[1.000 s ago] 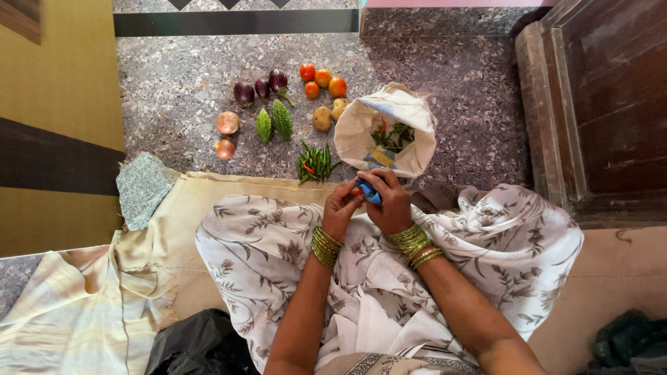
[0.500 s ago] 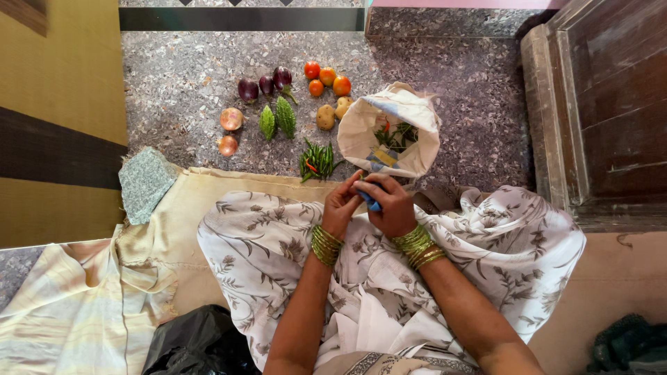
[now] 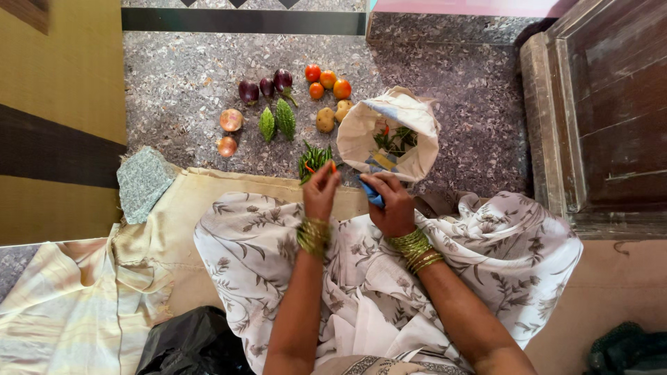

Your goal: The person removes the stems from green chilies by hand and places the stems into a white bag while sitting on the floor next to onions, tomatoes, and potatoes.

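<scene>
Blue plastic shows between the fingers of the right hand (image 3: 390, 201), just below the middle of the frame: a small blue object (image 3: 371, 192) is clasped in a curled fist, one end poking out toward the upper left; what it is cannot be told. The left hand (image 3: 320, 192) hangs just left of it, apart from the right hand, fingertips pinched together and pointing up at the pile of green chillies (image 3: 314, 160), which has a red one or two mixed in; whether the fingers hold anything cannot be told. Both wrists carry stacks of green-gold bangles (image 3: 415, 248). Directly above the right hand stands an open white cloth bag (image 3: 417, 142) with green leaves and more inside it. On the speckled stone floor (image 3: 187, 69), in the upper middle of the frame, lie four tomatoes (image 3: 326, 80), three small aubergines (image 3: 265, 87), two bitter gourds (image 3: 276, 121), two potatoes (image 3: 331, 115) and two onions (image 3: 228, 132). A grey stone block (image 3: 142, 182) sits at the left edge of the beige mat (image 3: 201, 201). The lap is covered by white leaf-printed cloth (image 3: 500, 250).
</scene>
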